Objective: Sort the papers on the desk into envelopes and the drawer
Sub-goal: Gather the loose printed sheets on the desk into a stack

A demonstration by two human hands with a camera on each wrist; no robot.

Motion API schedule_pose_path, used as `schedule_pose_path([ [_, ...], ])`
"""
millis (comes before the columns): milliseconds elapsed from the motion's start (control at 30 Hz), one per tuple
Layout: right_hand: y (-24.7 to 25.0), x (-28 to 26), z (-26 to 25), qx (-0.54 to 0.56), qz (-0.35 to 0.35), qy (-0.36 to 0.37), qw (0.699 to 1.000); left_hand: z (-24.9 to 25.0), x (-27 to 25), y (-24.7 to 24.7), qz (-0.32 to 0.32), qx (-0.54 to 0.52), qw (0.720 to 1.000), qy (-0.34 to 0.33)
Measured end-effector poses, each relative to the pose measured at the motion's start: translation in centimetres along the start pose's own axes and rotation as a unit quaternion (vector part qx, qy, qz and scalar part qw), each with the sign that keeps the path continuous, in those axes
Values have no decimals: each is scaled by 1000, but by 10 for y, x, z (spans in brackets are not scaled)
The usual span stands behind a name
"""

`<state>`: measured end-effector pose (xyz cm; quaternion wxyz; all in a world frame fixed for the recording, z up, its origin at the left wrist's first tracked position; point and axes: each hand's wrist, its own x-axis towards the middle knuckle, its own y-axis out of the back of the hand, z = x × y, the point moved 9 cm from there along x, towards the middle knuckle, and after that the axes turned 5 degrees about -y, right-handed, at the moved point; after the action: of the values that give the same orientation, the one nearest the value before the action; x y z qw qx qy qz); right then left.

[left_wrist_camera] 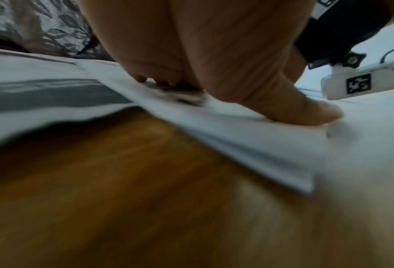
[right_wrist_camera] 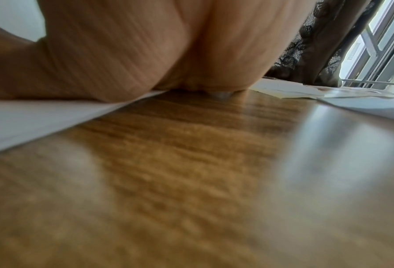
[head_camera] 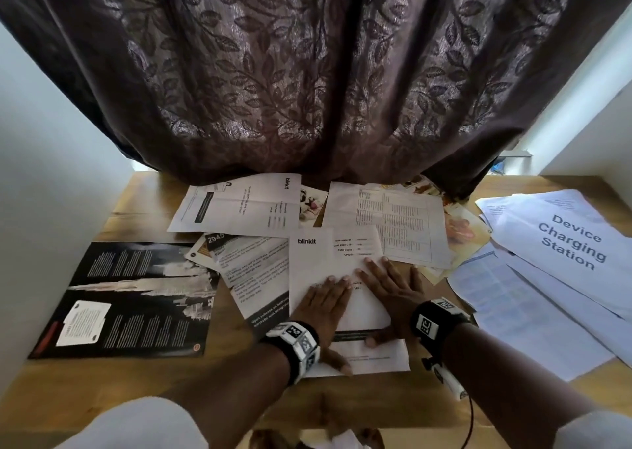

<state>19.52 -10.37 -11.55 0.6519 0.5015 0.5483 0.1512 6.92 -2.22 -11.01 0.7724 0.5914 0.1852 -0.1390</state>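
A white "blinkit" sheet [head_camera: 325,263] lies folded on the wooden desk [head_camera: 143,387] in front of me. My left hand [head_camera: 323,303] lies flat on its left half with straight fingers, the thumb [left_wrist_camera: 305,108] pressing the near flap. My right hand [head_camera: 388,286] presses flat on the right half, its thumb at the fold. In the wrist views the palms [right_wrist_camera: 191,45] fill the top, resting on the white paper [left_wrist_camera: 237,137]. No envelope or drawer is in view.
Loose papers cover the back of the desk: another blinkit sheet [head_camera: 239,205], a table printout [head_camera: 400,222], a dark brochure [head_camera: 130,298] at left, a "Device Charging Station" sign [head_camera: 574,243] on a stack at right. A brown curtain [head_camera: 307,72] hangs behind.
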Motion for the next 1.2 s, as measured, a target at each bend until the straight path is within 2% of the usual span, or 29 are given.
schedule_pose_path([
  [167,1,-1,0,18,7,8,1000,-38,-33,0,-2,10,1000,-3],
  [367,4,0,-5,-23,-16,-8,1000,-39,-36,1,7,2,1000,-5],
  [467,14,-2,-41,-63,6,4,998,-40,-36,1,11,4,1000,-5],
  [567,1,-9,-98,-6,-4,67,998,-42,-35,-2,5,20,1000,-2],
  [633,-14,-11,-112,-12,-7,69,998,-44,-35,-3,6,26,1000,-1],
  [700,-26,-14,-100,-29,2,53,998,-44,-35,-3,9,22,1000,-1],
  [933,-30,-43,-2,19,10,-51,998,-43,-34,-3,18,2,1000,-13],
  [1033,-31,-46,6,18,-7,-63,998,-43,-34,-3,16,-7,1000,-14],
  [1200,-27,-51,1,26,6,-64,998,-42,-34,-1,8,-7,1000,-16],
])
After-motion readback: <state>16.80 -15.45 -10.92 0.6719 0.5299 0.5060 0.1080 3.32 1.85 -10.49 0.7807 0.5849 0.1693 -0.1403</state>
